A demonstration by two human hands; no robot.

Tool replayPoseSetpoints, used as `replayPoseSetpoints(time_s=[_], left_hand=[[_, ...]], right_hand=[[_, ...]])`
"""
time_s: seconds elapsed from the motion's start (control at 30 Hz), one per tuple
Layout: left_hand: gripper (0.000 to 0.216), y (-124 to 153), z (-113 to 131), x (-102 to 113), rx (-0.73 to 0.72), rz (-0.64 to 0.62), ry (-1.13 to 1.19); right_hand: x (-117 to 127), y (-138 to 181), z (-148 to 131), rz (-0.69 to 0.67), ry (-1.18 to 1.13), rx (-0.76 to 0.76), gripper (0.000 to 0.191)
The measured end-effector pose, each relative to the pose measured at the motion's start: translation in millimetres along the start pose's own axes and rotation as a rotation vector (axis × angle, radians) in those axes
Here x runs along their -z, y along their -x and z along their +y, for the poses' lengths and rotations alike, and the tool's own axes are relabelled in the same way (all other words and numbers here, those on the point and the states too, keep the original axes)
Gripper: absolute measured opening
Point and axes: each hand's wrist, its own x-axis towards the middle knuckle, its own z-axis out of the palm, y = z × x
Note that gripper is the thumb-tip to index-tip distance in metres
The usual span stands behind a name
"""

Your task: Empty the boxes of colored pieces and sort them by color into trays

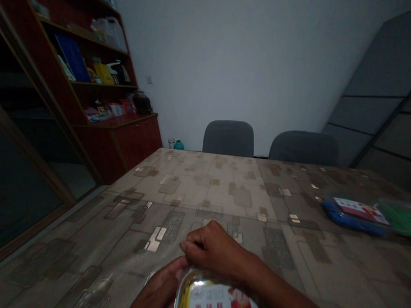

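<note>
The right hand [214, 251], fingers curled shut, clamps the far rim of a clear plastic box [218, 304] with a yellow edge and a printed label. The left hand [157, 289] presses against the box's left side; its grip cannot be told at the frame's bottom edge. The box sits at the near edge of the patterned counter [224, 191]. A blue packet [355, 214] lies well apart to the right, and two grey chairs [229, 137] stand beyond.

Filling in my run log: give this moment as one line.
left hand: holds container left edge; right hand: curled over its far edge; table: blue box far right
</note>
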Motion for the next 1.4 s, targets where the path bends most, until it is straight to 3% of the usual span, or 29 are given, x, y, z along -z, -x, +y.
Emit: replayPoseSetpoints(time_s=[0.1,0.2,0.27,0.4,0.63,0.77,0.97,1.1,1.4], left_hand=[[0.057,-5.2,4.3,-9.0,0.074,-0.022,0.134],[0.045,-6.0,4.9,-9.3,0.075,0.006,0.138],[0.035,-6.0,4.7,-7.6,0.054,0.007,0.091],[0.03,-6.8,5.4,-6.2,0.004,-0.087,-0.081],[0.028,-9.6,6.1,-0.7,-0.064,-0.178,-0.174],[0.039,-7.5,11.1,-1.7,-0.058,-0.222,-0.216],[0.043,8.0,25.6,-16.0,0.069,-0.312,0.09],[0.045,12.5,24.5,-20.2,0.12,-0.259,0.255],[0.031,3.9,13.8,-20.2,0.048,-0.18,0.252]], right_hand=[[11.7,16.5,-2.5,-0.073,-0.013,-0.063,0.032],[23.2,45.4,0.7,-0.105,0.073,-0.116,0.015],[25.6,65.8,6.8,-0.077,0.101,-0.148,0.025],[17.6,90.8,19.9,0.01,0.037,-0.192,0.019],[11.2,91.8,22.9,0.061,0.003,-0.002,0.009],[12.4,93.1,25.0,0.075,0.02,0.017,0.007],[12.5,90.4,21.0,0.083,0.046,-0.032,0.009],[11.1,89.1,20.7,0.098,0.081,-0.023,0.011],[18.0,88.2,12.0,0.066,0.0,0.09,0.019]])
